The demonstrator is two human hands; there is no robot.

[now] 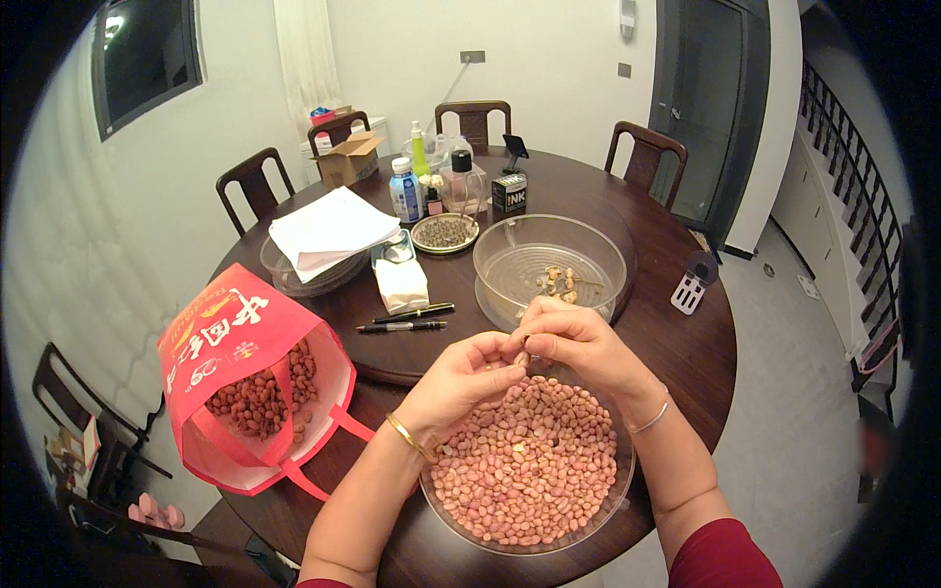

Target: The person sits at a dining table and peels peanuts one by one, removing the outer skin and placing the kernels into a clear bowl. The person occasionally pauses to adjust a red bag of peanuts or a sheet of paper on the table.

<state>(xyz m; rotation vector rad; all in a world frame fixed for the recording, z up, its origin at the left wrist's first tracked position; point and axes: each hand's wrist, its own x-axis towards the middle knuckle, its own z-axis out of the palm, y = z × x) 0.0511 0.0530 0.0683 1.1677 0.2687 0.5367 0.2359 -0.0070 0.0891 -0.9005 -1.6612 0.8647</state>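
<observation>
My left hand (pixel 470 378) and my right hand (pixel 577 339) meet above the far rim of a clear round bowl. Both hands pinch a small peanut pod (pixel 523 357) between their fingertips; how much of it is shell is hard to tell. Below lies a thick layer of pink-skinned shelled peanuts (pixel 526 470) in the bowl. A red shopping bag (pixel 242 316) rests tipped on its side at the left, its mouth facing me, with many reddish-brown nuts (pixel 265 397) inside. Beyond my right hand stands a clear round container (pixel 500 272) holding a few shell pieces (pixel 560 281).
On the round dark wooden table (pixel 684 353) are two pens (pixel 401 325), a white packet (pixel 401 285), a plate of small dark bits (pixel 445 234), a stack of paper (pixel 331 228), bottles (pixel 406 191), an ink box (pixel 509 192) and a cardboard box (pixel 349 162). Chairs surround it.
</observation>
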